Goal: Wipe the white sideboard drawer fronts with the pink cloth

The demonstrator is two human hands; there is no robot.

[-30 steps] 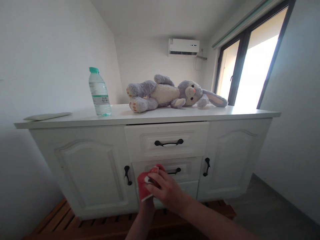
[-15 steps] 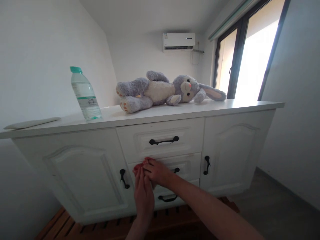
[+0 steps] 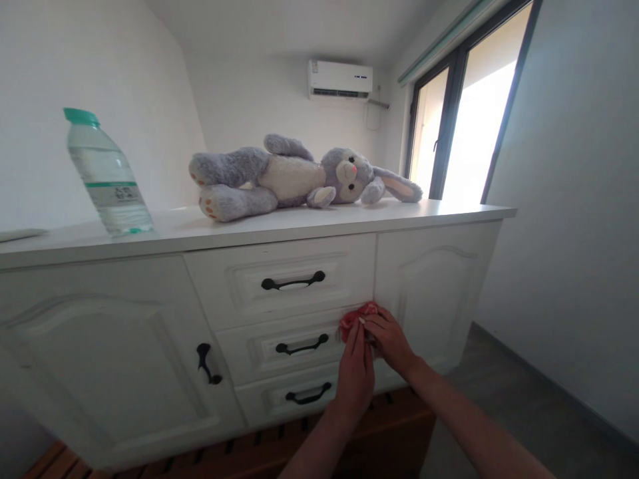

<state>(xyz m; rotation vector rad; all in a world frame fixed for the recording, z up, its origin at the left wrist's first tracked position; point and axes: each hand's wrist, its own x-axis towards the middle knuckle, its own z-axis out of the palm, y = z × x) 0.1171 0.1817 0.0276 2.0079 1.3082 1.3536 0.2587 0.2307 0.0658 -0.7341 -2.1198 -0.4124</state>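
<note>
i see both hands low in the centre-right of the frame, pressed against the front of the white cabinet [image 3: 114, 346]. my left hand [image 3: 355, 372] lies flat with fingers stretched upward, its fingertips on a red cloth [image 3: 355, 315]. my right hand [image 3: 390, 339] sits just beside it, fingers curled over the cloth's right part, gripping it. the cloth is bunched against the right end of the middle drawer [image 3: 279, 346], at the seam where the drawers meet the right door [image 3: 434, 293]. each drawer carries a black handle; the middle drawer's handle [image 3: 302, 346] is left of the cloth and apart from it. on the cabinet top, in the upper left of the frame, stands a water bottle [image 3: 107, 176] with a green cap, upright. a grey plush rabbit [image 3: 289, 176] lies on its side across the upper centre. an air conditioner [image 3: 340, 80] hangs on the far wall, and a window [image 3: 464, 126] fills the upper right.
</note>
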